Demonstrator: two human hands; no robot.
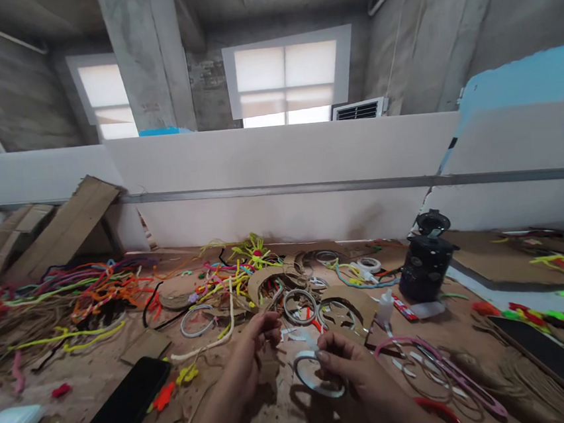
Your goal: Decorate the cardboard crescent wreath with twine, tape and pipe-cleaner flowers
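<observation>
Between the thumb and fingers of my right hand (349, 358) is a thin, pale roll of tape (306, 377), a narrow ring tilted above the table. My left hand (259, 340) hovers to its left, fingers loosely curled and apart, with nothing visible in them. Just beyond both hands lie another tape roll (300, 307) and a cut cardboard ring (353, 301). Small white paper scraps (294, 335) are scattered on the table (280, 404) in front of my fingers.
A black phone (116, 413) lies at the left, near tangled pipe cleaners (105, 298). At the right stand a small white glue bottle (385, 308) and a dark lidded container (425, 264). Pink scissors (457, 377) lie nearer me. A white partition (282, 211) bounds the back.
</observation>
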